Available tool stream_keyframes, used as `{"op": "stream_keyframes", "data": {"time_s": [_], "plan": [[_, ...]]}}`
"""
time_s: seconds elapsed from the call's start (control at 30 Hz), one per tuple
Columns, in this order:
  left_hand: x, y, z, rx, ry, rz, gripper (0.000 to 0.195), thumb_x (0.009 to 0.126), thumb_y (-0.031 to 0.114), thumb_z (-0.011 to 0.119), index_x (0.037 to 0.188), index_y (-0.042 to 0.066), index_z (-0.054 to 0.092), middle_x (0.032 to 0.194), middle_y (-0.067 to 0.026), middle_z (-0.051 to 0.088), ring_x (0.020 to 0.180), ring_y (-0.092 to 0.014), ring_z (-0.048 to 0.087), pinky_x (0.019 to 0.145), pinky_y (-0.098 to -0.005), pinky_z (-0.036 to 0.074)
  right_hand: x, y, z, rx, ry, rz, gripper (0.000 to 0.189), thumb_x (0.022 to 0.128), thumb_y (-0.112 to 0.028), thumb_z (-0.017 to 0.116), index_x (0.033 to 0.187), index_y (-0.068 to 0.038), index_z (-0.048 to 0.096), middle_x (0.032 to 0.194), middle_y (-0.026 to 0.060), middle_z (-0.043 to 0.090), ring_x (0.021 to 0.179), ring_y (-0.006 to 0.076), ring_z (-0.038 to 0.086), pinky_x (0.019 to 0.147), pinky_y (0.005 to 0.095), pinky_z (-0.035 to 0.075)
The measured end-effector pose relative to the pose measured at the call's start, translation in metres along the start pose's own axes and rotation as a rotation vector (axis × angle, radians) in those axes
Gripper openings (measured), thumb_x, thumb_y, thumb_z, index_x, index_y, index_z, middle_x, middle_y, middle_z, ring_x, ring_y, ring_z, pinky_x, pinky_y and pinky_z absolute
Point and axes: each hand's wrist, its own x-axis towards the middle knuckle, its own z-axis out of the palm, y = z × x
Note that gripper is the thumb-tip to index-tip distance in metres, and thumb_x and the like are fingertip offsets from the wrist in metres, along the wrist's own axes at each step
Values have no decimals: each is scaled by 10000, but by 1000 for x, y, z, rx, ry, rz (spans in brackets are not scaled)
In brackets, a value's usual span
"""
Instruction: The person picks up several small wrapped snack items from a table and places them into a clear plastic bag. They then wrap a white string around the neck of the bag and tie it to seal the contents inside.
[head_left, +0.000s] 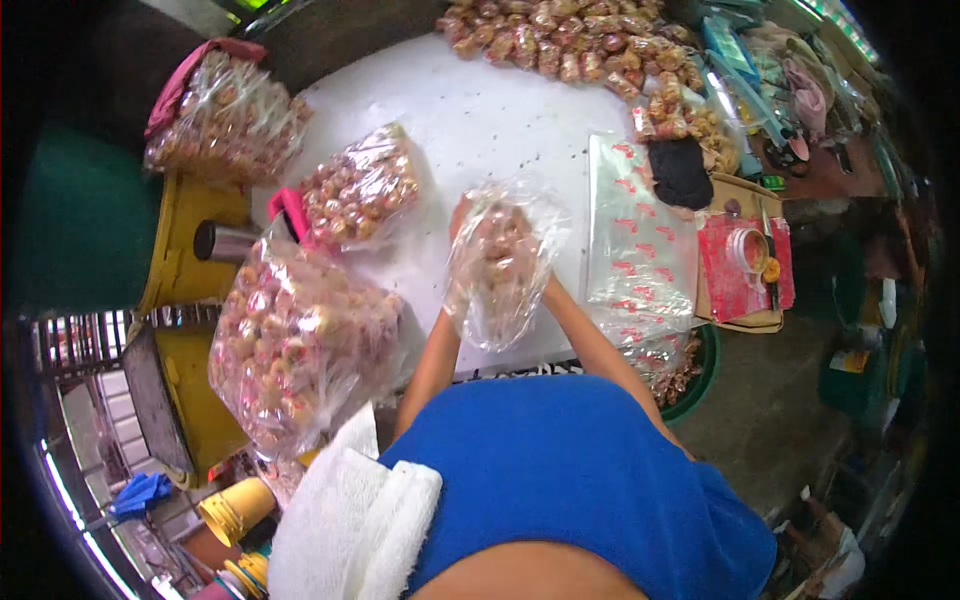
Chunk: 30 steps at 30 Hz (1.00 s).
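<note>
A crinkled clear plastic bag (499, 292) is between my hands over the white table (517, 142). Through the film I see my left hand (461, 217) at its left side and my right hand (521, 229) towards its right. Both hold the bag; glare and folds blur the fingers, and I cannot tell whether they are inside it or behind it. To the right lies a stack of flat clear bags (637, 232) with red print. Left of my hands rests a filled bag of small wrapped pieces (364, 187), beside a pink-handled object (287, 206).
Larger filled bags stand at near left (307, 337) and far left (225, 120). A heap of wrapped rolls (570, 37) covers the far edge. At right are a black cloth (680, 172) and an open jar (750, 250) on cardboard. A green basin (701, 382) sits below the table.
</note>
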Motion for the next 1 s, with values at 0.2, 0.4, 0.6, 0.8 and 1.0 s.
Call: {"op": "stream_keyframes", "data": {"time_s": [0.2, 0.4, 0.6, 0.8, 1.0], "plan": [[6, 26, 36, -77, 174, 114, 632, 861, 213, 580, 1355, 38, 227, 1070, -129, 547, 848, -161, 598, 678, -277, 543, 17, -45, -53, -445, -186, -128, 340, 786, -135, 561, 1117, -59, 586, 1045, 132, 621, 921, 230, 596, 831, 318, 449], [19, 3, 9, -165, 171, -8, 605, 890, 320, 514, 1377, 91, 239, 1224, -143, 460, 976, -208, 555, 771, -326, 506, 145, -162, -191, -1289, 761, 85, 567, 724, -335, 617, 1195, -48, 485, 1256, 226, 420, 1169, 384, 390, 957, 532, 286], [16, 4, -40, 91, 265, -7, 539, 901, 329, 484, 1349, 89, 304, 1211, -138, 475, 1039, -208, 517, 859, -332, 447, 227, -118, -188, -1703, 594, 291, 655, 734, -365, 598, 1264, -26, 415, 1340, 302, 260, 1249, 491, 216, 929, 670, 186], [-34, 81, -32, 233, 557, -11, 453, 896, 318, 489, 1270, 69, 432, 1234, -134, 465, 1129, -224, 452, 978, -362, 335, 188, -88, -159, -1568, 330, -22, 572, 752, -241, 578, 1269, -64, 413, 1333, 265, 294, 1234, 487, 236, 958, 646, 185], [-104, 141, 16, 1016, 54, -144, 342, 888, 314, 486, 1177, 145, 555, 1303, -200, 403, 1179, -323, 409, 982, -420, 315, 156, -118, -245, -1549, 4, 82, 573, 691, -114, 568, 1243, -155, 418, 1238, 177, 400, 1163, 376, 375, 868, 606, 335]]}}
